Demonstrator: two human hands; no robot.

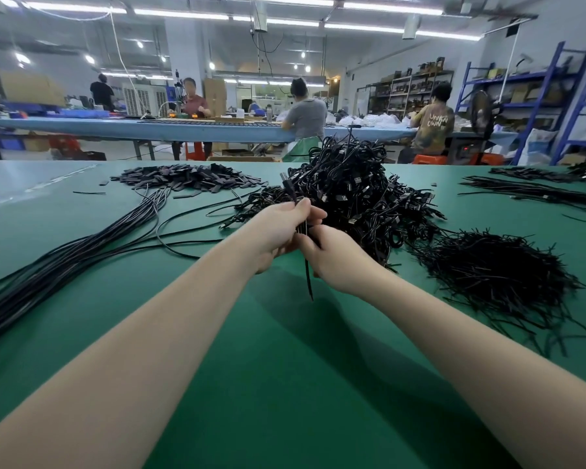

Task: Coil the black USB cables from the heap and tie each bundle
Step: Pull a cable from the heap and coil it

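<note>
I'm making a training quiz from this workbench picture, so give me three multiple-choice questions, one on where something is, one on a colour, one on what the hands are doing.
1. Where does the loose pile of ties lie, relative to the hands?
A. To the right
B. To the left
C. Under the forearms

2. What colour is the table top?
A. Grey
B. Green
C. White

3. What are the hands doing?
A. Resting flat on the table
B. Both gripping one cable bundle
C. One holds scissors

Answers:
A, the ties lie right of the right hand.
B, the surface is green.
B, the left hand and right hand close around the bundle, a tie end hanging below.
</note>
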